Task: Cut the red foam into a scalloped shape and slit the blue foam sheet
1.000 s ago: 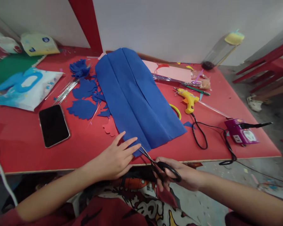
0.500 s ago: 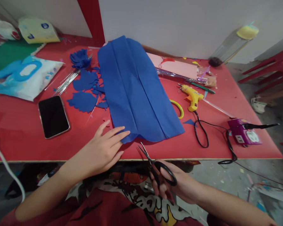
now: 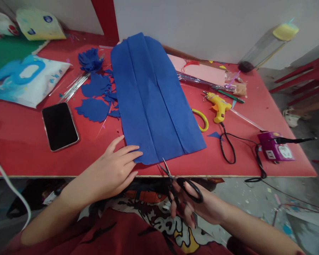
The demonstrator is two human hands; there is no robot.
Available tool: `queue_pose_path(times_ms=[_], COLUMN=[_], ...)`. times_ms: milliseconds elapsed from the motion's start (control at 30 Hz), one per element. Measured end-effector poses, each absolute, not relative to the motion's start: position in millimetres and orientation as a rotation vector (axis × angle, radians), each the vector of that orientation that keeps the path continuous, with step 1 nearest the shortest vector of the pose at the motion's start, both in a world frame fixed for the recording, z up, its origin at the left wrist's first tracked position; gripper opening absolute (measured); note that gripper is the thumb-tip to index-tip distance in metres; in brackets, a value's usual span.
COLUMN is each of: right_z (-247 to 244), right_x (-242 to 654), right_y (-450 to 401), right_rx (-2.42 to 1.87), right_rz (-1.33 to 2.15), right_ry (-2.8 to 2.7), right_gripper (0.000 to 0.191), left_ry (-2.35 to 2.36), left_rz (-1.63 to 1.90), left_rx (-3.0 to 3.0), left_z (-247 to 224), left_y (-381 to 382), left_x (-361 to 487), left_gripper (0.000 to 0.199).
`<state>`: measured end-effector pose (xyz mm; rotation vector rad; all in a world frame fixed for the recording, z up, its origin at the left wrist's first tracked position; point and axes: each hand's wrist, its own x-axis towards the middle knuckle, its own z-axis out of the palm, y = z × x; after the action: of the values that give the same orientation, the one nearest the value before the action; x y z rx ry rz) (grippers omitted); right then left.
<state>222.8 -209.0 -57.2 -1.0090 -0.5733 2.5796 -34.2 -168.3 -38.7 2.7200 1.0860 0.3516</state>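
Note:
A large creased sheet of blue felt-like material (image 3: 154, 95) lies lengthwise across the red table. My left hand (image 3: 115, 168) rests with fingers spread, their tips on the sheet's near left corner. In my right hand (image 3: 199, 202) is a pair of black-handled scissors (image 3: 188, 189), blades parted and pointing at the sheet's near edge. Whether the blade tips touch the sheet I cannot tell. Left of the sheet lie jagged blue cut pieces (image 3: 93, 109) and a bunched blue flower-like piece (image 3: 90, 59) beside thin silvery sticks (image 3: 76, 86).
A phone (image 3: 60, 126) and a wipes pack (image 3: 29, 81) lie on the left. To the right are a yellow tape roll (image 3: 203, 120), a yellow glue gun (image 3: 218, 106) with its black cord, and a purple power block (image 3: 275, 147). The table's near edge (image 3: 95, 176) runs below my wrists.
The sheet's raised near edge now lies flatter. The scissors' tips have come closer to that edge, slightly right and up. The whole view has shifted a little.

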Motion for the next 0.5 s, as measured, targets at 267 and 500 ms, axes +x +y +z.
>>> queue_pose_path(times_ms=[267,500], right_z=[-60.1,-65.7], right_x=[216.7,212.6], right_y=[-209.6,-205.2], right_rx=[-1.099,-1.080], right_rz=[2.512,2.490], right_ry=[-0.636,-0.725], right_gripper=[0.053,0.052], left_ry=[1.081,1.086], left_rz=[0.366,0.396], left_rx=[2.716,2.712], left_z=[-38.5,-37.6], left_y=[-170.1,-168.9], left_x=[-34.7,-34.6], left_gripper=[0.027,0.026])
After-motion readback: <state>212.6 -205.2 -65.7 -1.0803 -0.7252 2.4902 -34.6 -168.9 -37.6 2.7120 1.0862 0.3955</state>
